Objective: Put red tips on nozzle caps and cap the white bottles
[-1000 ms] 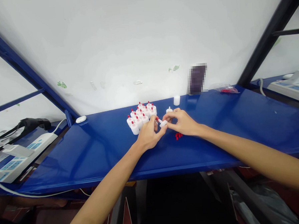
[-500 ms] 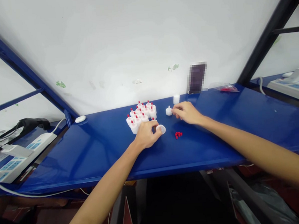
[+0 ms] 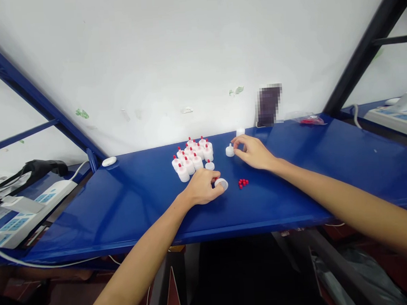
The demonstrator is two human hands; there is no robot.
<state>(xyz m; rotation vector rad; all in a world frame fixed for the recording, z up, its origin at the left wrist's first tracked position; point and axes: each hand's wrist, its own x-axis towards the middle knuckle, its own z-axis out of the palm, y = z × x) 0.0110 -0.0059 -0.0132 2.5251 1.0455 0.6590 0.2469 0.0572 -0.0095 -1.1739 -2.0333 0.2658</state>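
My left hand (image 3: 204, 187) is closed on a white nozzle lid (image 3: 221, 184), tilted so its hollow underside shows; a bit of red shows at its nozzle by my fingers. My right hand (image 3: 253, 152) has thumb and index finger apart, at the right edge of another white nozzle lid (image 3: 230, 150), which stands upright with no red tip. A similar lid with a red tip (image 3: 209, 165) stands just behind my left hand. Between my hands and nearer me lies a small cluster of red tip caps (image 3: 243, 182).
Several white bottles with red tips (image 3: 188, 164) stand grouped left of centre. A white bottle (image 3: 240, 131), partly hidden by my right hand, stands near the wall. A plastic bag with red pieces (image 3: 311, 119) lies back right. A white oval object (image 3: 109, 161) sits back left on the blue table (image 3: 131, 206).
My left hand has moved slightly nearer me with the lid, uncovering the red-tipped lid behind it. My right fingers have risen and parted a little beside the upright lid, which has stayed in place.
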